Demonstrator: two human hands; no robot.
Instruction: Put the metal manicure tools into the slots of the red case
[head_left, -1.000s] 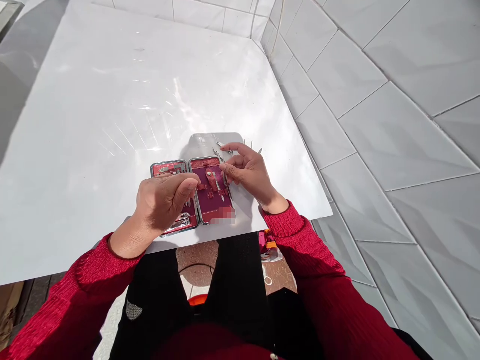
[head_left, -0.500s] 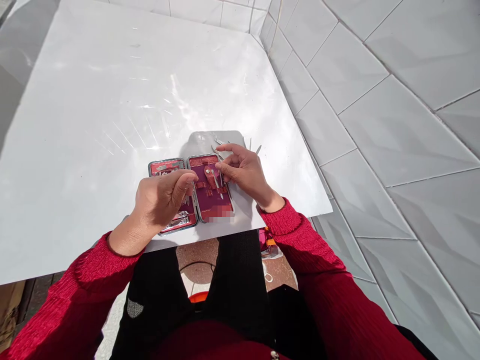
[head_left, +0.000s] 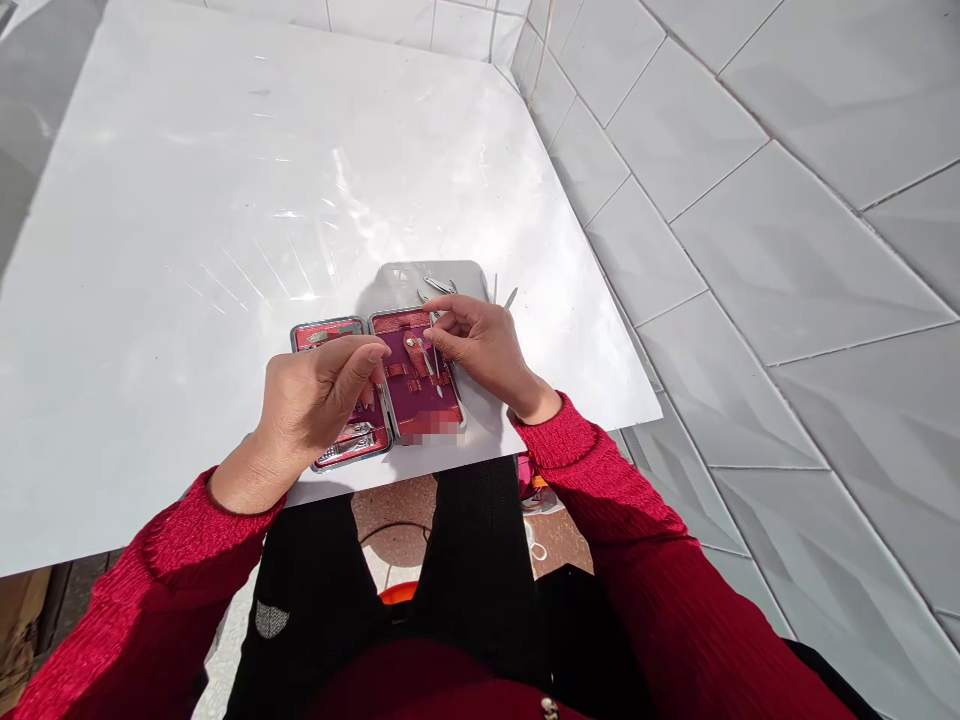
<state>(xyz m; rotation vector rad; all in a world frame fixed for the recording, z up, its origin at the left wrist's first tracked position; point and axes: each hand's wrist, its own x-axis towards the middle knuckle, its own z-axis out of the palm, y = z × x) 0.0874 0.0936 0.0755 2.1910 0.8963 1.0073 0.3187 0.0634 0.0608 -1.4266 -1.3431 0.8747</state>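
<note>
Presently, left hand (head_left: 311, 395) hangs over the open case (head_left: 407, 405), fingers curled closed; right hand (head_left: 484, 345) bends beside slim tool (head_left: 438, 372), grip indeterminable.

Open manicure case (head_left: 405, 408) near the table (head_left: 187, 200) front
Nail clippers (head_left: 355, 443) lie in its left half, loose tools (head_left: 440, 286) behind its right; tiled wall (head_left: 750, 245) right.

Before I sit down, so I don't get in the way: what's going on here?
Someone has a nail kit open on a white table. Their right hand is at its right half, perhaps pinching a slim metal tool. The left hand partly hides the left half, where clippers show; whether it holds anything is unclear. More tools lie beyond the kit.
</note>
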